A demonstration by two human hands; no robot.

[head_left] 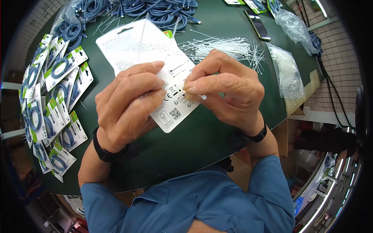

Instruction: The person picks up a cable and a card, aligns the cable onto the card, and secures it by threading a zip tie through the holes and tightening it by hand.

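1. Left hand (130, 101): at 9 o'clock of the card (155, 50), gripping it; fingers curled over the printed face. The thumb's full position cannot be told.
2. Right hand (229, 87): at 3 o'clock of the card, thumb and forefinger pinched on a white tie (204, 97). The tie's head projects from the pinch toward 4 o'clock. Whether these fingers also press the card cannot be told.
3. Card: held between the hands above the green table (167, 163), tilted, hang slot toward 11 o'clock. The visible face is white, with small symbols and a square code (175, 113) toward 6 o'clock.
4. Wristbands: one black band (103, 149) on the left wrist, one (259, 136) on the right.
5. Loose ties (225, 47): a heap at 2 o'clock, just beyond the right hand.
6. Phone (257, 25): at 2 o'clock, farther out than the heap, dark screen upward.
7. Bag of ties (287, 70): clear, at 3 o'clock, beyond the right hand.
8. Coiled cables (155, 11): blue, massed from 11 to 12 o'clock.
9. Carded cables (54, 108): overlapping stack at 9 o'clock, green-and-white cards bearing blue coils.
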